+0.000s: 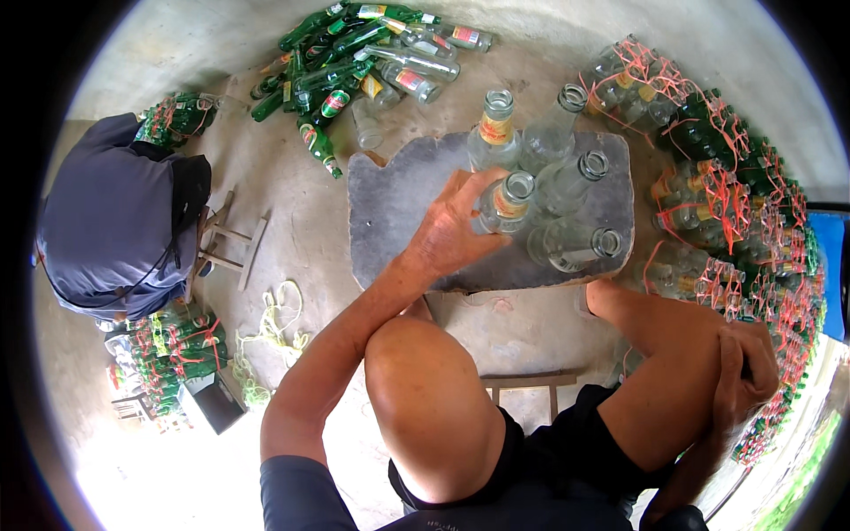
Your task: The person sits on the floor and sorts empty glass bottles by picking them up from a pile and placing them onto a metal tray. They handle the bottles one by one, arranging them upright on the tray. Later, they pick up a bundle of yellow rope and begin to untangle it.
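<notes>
My left hand (453,226) reaches over a dark stone-like slab tabletop (390,208). Its thumb and fingers curve round a clear glass bottle (508,203) with an orange and yellow label, standing at the slab's middle. Behind that stands another clear labelled bottle (494,133). To the right are more clear bottles: a tall one (551,133) at the back, one (571,181) in the middle and one (567,245) nearer me. My right hand (745,372) lies over my bent right knee, away from the bottles. It holds nothing I can see, and its fingers are partly hidden.
Loose green and clear bottles (336,71) lie piled on the floor by the far wall. Bottle bundles tied with red string (726,203) line the right side. At left are a dark cloth-draped heap (124,212), a wooden stool (235,239) and tangled pale yellow cord (279,323).
</notes>
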{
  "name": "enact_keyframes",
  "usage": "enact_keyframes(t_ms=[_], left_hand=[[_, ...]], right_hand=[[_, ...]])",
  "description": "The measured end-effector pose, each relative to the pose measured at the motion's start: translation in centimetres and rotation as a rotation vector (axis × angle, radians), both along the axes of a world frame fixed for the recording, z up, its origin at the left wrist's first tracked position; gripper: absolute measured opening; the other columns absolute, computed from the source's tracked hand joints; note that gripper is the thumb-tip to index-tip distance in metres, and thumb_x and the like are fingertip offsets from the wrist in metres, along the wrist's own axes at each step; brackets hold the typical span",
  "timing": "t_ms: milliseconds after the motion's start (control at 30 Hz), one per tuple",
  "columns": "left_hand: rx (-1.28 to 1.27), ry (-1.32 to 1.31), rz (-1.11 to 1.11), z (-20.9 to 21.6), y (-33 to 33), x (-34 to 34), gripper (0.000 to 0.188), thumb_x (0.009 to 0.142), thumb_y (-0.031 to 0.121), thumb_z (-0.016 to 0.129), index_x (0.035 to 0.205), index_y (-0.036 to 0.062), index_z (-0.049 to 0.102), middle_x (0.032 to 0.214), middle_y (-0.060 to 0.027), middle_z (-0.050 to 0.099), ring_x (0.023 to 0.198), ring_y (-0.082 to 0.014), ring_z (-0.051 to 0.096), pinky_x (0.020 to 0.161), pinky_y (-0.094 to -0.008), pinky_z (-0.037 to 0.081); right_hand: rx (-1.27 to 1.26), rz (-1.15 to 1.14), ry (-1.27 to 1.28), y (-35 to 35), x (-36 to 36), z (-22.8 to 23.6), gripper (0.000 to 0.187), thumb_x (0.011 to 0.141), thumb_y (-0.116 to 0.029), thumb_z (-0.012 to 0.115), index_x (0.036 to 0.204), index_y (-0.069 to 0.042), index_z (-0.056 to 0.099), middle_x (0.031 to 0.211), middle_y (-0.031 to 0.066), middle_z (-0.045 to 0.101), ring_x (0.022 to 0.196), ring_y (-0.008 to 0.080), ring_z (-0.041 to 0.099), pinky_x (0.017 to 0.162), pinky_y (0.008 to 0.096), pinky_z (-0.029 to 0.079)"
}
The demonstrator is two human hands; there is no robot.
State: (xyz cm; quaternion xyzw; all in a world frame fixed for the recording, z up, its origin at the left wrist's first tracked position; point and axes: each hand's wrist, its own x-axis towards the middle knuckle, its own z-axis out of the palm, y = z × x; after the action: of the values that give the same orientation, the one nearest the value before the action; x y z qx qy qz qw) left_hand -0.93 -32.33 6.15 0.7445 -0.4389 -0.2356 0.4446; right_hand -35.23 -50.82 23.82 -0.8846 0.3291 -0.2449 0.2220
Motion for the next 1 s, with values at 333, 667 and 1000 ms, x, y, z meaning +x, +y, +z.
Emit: enact_keyframes(t_ms=[333, 667, 1000], left_hand=[[-0.043, 0.026, -0.005, -0.7, 0.7, 0.0, 0.084, 0.074, 0.006, 0.091, 0.147, 0.0081, 0.049, 0.138, -0.0108, 0.059, 0.127, -0.027, 0.063, 0.101, -0.0439, 0.061], [0.045, 0.092, 0.077, -2.4, 2.0, -0.5, 0.078, 0.077, 0.008, 0.087, 0.144, 0.0073, 0.048, 0.135, -0.0147, 0.065, 0.125, -0.0299, 0.066, 0.096, -0.0457, 0.06], [-0.007, 0.076, 0.048, -4.2, 1.8, 0.1, 0.071, 0.078, 0.007, 0.086, 0.142, 0.0046, 0.055, 0.13, -0.0138, 0.065, 0.119, -0.028, 0.067, 0.091, -0.0418, 0.064]], right_hand=[[0.033, 0.038, -0.007, -0.2, 0.2, 0.0, 0.008, 0.087, 0.006, 0.069, 0.094, 0.006, 0.073, 0.092, 0.0155, 0.071, 0.084, 0.024, 0.067, 0.076, 0.0336, 0.052], [0.036, 0.007, 0.02, 0.0, 0.2, 0.1, 0.008, 0.088, 0.007, 0.068, 0.094, 0.006, 0.073, 0.092, 0.0155, 0.071, 0.084, 0.0238, 0.067, 0.077, 0.0333, 0.052], [0.076, 0.006, 0.012, 0.1, 0.5, -0.3, 0.006, 0.088, 0.007, 0.069, 0.094, 0.007, 0.072, 0.093, 0.0166, 0.071, 0.087, 0.025, 0.067, 0.082, 0.0345, 0.052]])
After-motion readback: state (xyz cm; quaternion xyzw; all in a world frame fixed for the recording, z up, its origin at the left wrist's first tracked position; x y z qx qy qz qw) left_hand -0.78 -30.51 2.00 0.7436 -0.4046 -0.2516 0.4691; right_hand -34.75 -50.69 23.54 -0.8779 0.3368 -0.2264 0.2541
